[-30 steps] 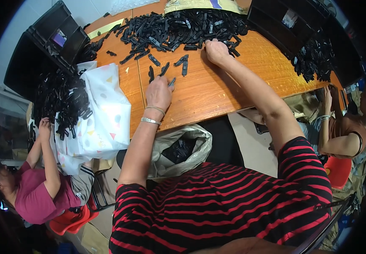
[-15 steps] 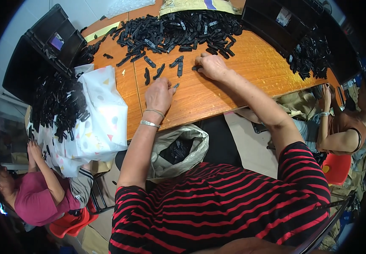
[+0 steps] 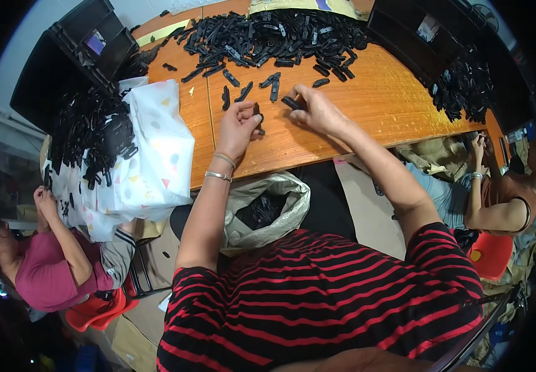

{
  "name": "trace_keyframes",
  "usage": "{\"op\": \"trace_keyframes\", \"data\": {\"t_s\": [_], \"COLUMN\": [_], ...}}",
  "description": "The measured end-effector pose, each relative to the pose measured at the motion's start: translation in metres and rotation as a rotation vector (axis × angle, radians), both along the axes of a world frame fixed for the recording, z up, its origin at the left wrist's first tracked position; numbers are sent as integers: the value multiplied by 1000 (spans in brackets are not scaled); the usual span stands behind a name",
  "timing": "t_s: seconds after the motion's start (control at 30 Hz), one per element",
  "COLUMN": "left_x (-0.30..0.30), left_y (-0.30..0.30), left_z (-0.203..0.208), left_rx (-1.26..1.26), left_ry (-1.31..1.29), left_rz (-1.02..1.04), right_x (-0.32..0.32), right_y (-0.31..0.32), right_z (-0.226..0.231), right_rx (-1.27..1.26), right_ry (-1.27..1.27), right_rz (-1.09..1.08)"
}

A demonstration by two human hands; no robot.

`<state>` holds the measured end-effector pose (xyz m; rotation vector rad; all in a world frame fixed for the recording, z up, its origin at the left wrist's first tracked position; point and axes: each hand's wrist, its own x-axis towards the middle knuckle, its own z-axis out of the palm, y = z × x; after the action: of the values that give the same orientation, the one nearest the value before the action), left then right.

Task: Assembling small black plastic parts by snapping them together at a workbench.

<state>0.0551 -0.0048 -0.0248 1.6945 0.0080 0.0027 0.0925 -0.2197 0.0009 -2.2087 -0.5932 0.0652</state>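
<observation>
My left hand is over the near part of the wooden table, pinching a small dark plastic piece between thumb and fingertips. To its right, my right hand grips another narrow black plastic piece. The exact kind of these pieces is too small to make out. Just beyond my hands lie several loose black pieces, some joined or touching. A large heap of similar black parts spreads along the far side of the table.
An open woven sack with dark parts inside sits below the table edge. Black crates stand at left, with parts piled on a patterned plastic sheet. Another crate stands at right. People sit on both sides.
My right hand has lifted and turned, bringing its black piece into clearer view. My left hand now holds its piece more upright. The whole view has shifted slightly.
</observation>
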Motion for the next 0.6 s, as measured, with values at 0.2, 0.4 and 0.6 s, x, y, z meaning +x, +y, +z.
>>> {"op": "trace_keyframes", "data": {"t_s": [0.2, 0.4, 0.6], "left_x": [-21, -32, -38], "left_y": [4, -8, -9], "left_z": [1, 13, 16], "left_rx": [-500, -591, -513], "left_ry": [160, -22, -110], "left_rz": [-7, 6, 31], "right_x": [-44, -55, -56], "right_y": [28, 44, 46], "right_z": [22, 11, 10], "right_rx": [67, 96, 76], "right_ry": [-80, -374, -399], "right_rz": [-55, -70, -41]}}
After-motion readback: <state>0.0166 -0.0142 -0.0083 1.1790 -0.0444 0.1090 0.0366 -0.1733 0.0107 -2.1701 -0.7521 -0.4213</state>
